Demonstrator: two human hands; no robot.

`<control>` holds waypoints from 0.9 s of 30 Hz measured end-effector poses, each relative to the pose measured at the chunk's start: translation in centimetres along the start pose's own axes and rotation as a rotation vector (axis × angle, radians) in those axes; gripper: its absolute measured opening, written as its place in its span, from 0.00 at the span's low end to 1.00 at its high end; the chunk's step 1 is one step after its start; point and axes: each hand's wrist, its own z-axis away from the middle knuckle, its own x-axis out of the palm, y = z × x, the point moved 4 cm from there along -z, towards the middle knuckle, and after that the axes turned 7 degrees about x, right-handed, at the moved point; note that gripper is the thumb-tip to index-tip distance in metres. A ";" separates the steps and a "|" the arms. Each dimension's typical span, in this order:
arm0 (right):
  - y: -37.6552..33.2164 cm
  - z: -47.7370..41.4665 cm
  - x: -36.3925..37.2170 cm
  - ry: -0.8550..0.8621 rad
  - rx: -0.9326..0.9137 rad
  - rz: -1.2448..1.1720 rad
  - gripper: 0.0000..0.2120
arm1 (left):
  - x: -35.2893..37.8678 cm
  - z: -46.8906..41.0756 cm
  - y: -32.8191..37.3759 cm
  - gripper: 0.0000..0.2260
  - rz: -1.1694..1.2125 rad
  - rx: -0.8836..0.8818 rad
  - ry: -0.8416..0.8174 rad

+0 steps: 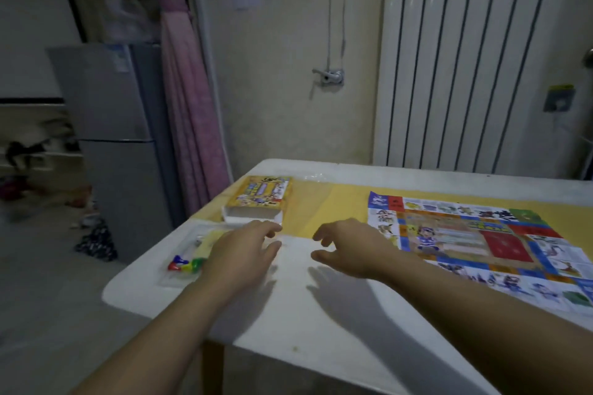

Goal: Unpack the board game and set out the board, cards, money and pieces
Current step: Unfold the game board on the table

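Dim, soft frame w/ blur, so the print on the box [260, 197] & board [481, 244] can't be read. The board's right side & near-right corner are cut off by the frame edge. The left hand [244, 248] covers part of a clear packet [179, 277] at the table's [321, 314] near-left corner, and whatever sits under the palm is hidden. Showing in the packet are a pale-yellow stack [210, 242] (cards or money, can't tell which) & small pieces [183, 263] in red, blue, yellow, green. Can't tell if the left hand touches the packet or hangs just above it.

Left hand: fingers nearly straight, relaxed, a bit spread, gripping nothing. Right hand [348, 248]: apart from the left, over bare tabletop between packet & board, fingers loosely curled, thumb out, holding nothing. Both throw shadows on the tabletop.

The table is white & smooth w/ a rounded corner. A yellow cloth [324, 202] lies across its far part. The box is flat yellow cardboard, rectangular, lying at the far-left on the cloth's edge just beyond the left hand; a white inner part shows at its near end. A bit of crumpled clear wrap [313, 176] lies just past the box. The board is a thin sheet spread flat on the right, partly on the cloth, w/ a border of small picture squares & a red rectangle near the middle.

Behind are a grey fridge [112, 125], a pink curtain [189, 99], a white ribbed radiator [465, 58] & a metal tap [329, 76] on the wall.
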 end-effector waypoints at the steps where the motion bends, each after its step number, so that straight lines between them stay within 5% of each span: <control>1: -1.3 -0.5 0.4 -0.005 -0.020 -0.018 0.19 | -0.7 0.5 -1.6 0.15 -0.010 -0.037 0.011; 11: -8.1 -6.1 4.6 -0.122 -0.115 -0.062 0.25 | -0.8 2.0 -10.2 0.29 -0.050 -0.139 -0.169; 18: -9.5 -8.7 5.7 -0.272 -0.158 0.068 0.37 | -0.3 1.2 -11.4 0.26 -0.059 -0.147 -0.264; 27: -9.9 -9.4 5.2 -0.132 -0.234 0.213 0.18 | -1.2 1.0 -11.8 0.17 -0.151 -0.102 -0.187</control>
